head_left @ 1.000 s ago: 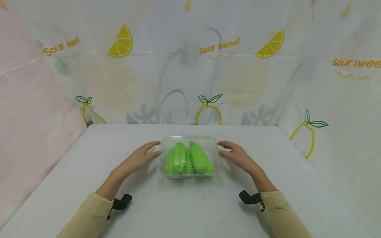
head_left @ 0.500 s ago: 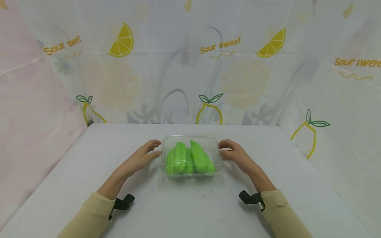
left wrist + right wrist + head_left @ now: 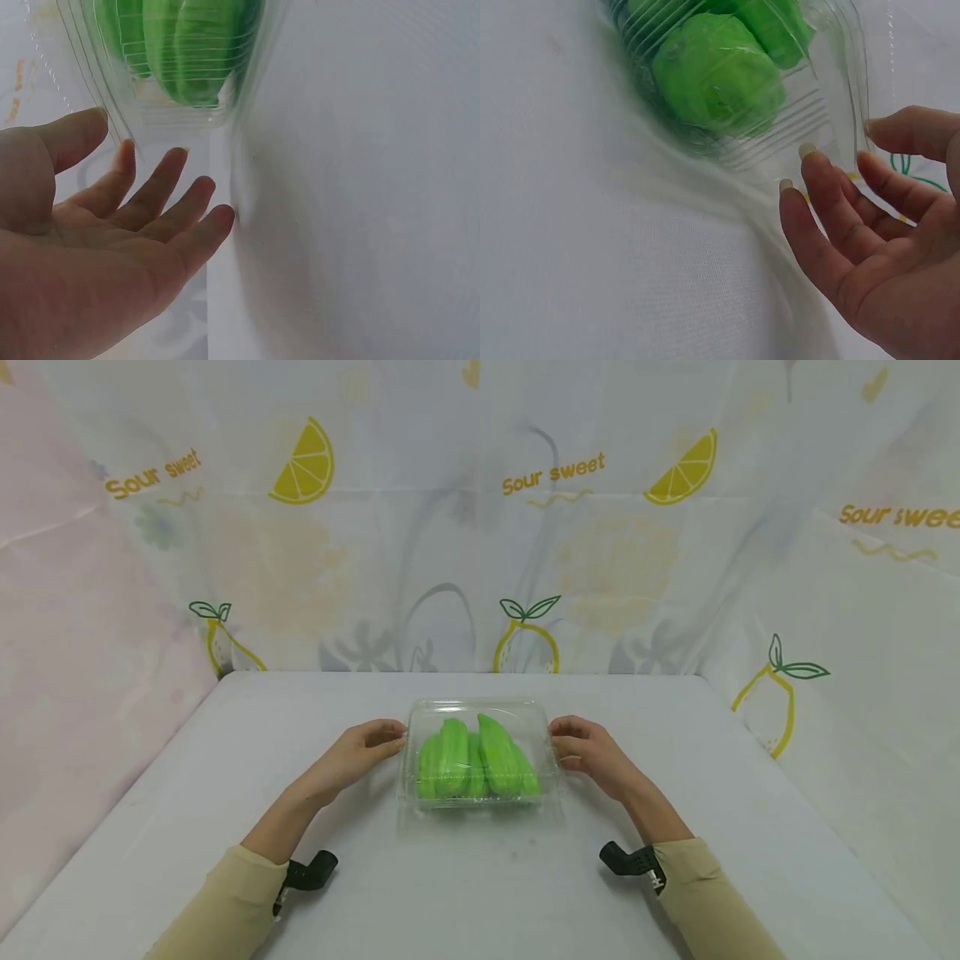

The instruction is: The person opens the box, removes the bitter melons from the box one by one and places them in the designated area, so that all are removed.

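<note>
A clear plastic clamshell box (image 3: 480, 708), lid down, lies mid-table with several bright green ribbed vegetables (image 3: 453, 760) inside, perhaps bitter melons. At its left side is my left hand (image 3: 354, 756), thumb and index fingertips by the rim. The left wrist view shows these fingers (image 3: 157, 184) spread and fairly straight, with a gap to the thumb. On the opposite side, my right hand (image 3: 596, 756) has its thumb and index tips at the box's rim (image 3: 859, 82), fingers gently bent. Whether either hand presses the rim is hard to tell.
A white cloth covers the table (image 3: 480, 893), and a lemon-print curtain (image 3: 450, 543) hangs behind and on both sides. Each forearm has a beige sleeve and a black wrist camera, left camera (image 3: 315, 870) and right camera (image 3: 624, 860).
The thumb and fingers of both hands have drawn slightly closer together at the box's sides. The box and the green vegetables have stayed in place.
</note>
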A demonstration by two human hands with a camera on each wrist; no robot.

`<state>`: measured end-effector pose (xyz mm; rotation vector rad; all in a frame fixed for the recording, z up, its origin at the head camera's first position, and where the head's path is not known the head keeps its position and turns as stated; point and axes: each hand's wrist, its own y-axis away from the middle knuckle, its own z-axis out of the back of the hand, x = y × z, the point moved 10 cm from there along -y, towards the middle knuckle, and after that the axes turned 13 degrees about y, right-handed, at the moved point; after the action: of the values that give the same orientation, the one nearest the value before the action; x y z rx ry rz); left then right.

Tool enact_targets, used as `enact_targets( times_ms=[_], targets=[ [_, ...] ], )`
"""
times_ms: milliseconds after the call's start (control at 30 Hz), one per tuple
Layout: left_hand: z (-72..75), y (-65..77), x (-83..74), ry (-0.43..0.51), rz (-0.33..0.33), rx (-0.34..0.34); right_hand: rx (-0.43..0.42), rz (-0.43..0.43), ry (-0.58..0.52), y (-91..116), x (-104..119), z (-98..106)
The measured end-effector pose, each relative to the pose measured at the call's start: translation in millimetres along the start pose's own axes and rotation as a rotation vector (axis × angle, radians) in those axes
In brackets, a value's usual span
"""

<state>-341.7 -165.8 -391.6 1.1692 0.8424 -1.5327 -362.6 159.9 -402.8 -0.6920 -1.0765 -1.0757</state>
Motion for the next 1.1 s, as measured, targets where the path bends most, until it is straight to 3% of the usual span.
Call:
enact_targets(
  times_ms=[200,367,667,1100],
  targets=[
    [-3.9,2.2,-1.9,0.068,0.004,0.048,0.041,-0.048,-0.049,1.5,-2.6,-3.1],
    [-3.3,2.2,-0.2,0.077,0.021,0.043,0.074,-0.098,-0.096,2.8,-7.1,-4.9],
    [-1.9,1.4,7.3,0.129,0.124,0.047,0.219,-0.090,-0.144,6.4,-5.5,-14.9],
    [-11.3,11.7,13.8,0.194,0.214,0.287,0.432,-0.116,-0.122,19.0,-5.7,-26.7]
  ],
)
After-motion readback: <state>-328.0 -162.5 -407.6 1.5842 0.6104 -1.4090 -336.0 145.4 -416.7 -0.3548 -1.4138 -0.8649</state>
